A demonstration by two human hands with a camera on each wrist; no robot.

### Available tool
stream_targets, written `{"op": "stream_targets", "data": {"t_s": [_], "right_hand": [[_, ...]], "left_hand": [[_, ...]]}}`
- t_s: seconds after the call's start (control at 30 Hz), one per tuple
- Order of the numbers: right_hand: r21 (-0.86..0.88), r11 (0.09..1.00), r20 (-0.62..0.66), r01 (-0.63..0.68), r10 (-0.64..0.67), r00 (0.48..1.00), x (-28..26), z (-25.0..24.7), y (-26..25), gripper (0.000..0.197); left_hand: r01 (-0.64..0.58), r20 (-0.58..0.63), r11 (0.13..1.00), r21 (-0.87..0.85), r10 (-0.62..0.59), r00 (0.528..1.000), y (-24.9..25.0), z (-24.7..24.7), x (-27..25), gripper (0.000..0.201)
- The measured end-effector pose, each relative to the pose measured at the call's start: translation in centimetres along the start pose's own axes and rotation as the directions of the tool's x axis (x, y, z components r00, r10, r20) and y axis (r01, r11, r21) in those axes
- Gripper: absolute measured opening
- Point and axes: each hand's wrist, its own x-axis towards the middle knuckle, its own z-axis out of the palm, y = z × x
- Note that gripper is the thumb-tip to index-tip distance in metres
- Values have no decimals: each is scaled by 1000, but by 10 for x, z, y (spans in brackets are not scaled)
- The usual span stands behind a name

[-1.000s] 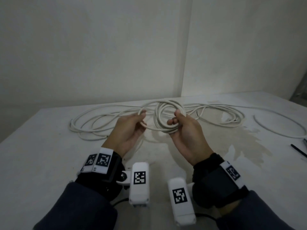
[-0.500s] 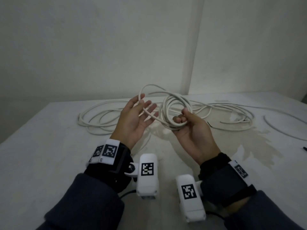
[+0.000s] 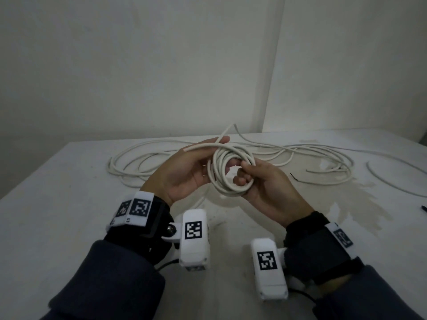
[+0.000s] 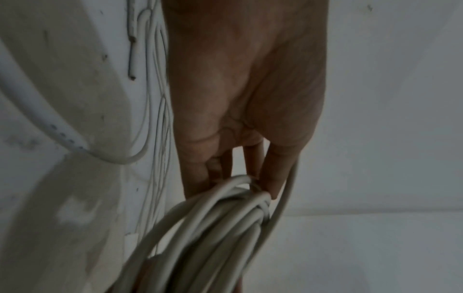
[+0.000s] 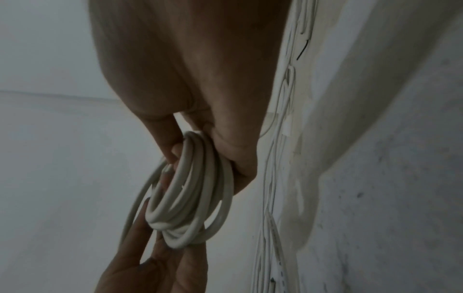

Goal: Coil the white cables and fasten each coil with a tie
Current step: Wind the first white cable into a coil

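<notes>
A small coil of white cable (image 3: 231,174) is held above the table between both hands. My right hand (image 3: 243,174) grips its right side, thumb on the front and fingers curled through the ring. My left hand (image 3: 198,165) lies against the coil's left side with straight fingers. The cable's free end (image 3: 198,147) rests across those fingers. The right wrist view shows the coil (image 5: 195,198) pinched by my right hand (image 5: 200,150), with the left fingers (image 5: 155,257) beneath. In the left wrist view the straight fingers (image 4: 250,174) touch the coil (image 4: 213,228).
More loose white cable lies in wide loops on the white table, at the left (image 3: 129,165) and right (image 3: 328,162). Another strand (image 3: 392,181) curves at far right. A thin black tie (image 3: 294,177) lies near the right hand. The table (image 3: 346,204) is stained; walls stand close behind.
The left hand, spread apart from the coil half a second ago, has come in against it. The free end has swung over the top, adding a turn.
</notes>
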Motion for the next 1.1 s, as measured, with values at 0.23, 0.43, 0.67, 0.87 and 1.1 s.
{"op": "stream_targets", "data": {"t_s": [0.23, 0.43, 0.67, 0.87, 1.1], "right_hand": [[-422, 899, 5, 120, -130, 991, -3, 1, -1, 59], [-480, 859, 100, 179, -149, 984, -4, 3, -3, 68], [-576, 792, 91, 203, -185, 979, 1, 18, -8, 44], [-673, 712, 69, 198, -205, 976, 2, 31, -21, 25], [-944, -241, 293, 226, -294, 910, 3, 36, -45, 39]], "left_hand": [[31, 11, 992, 125, -32, 999, -4, 7, 2, 30], [-36, 80, 950, 310, 12, 997, -9, 14, 1, 30], [137, 357, 990, -32, -116, 927, 11, -2, -9, 63], [-212, 173, 914, 346, 160, 972, 8, 12, -9, 9], [-327, 115, 781, 533, 316, 942, 15, 11, -11, 17]]}}
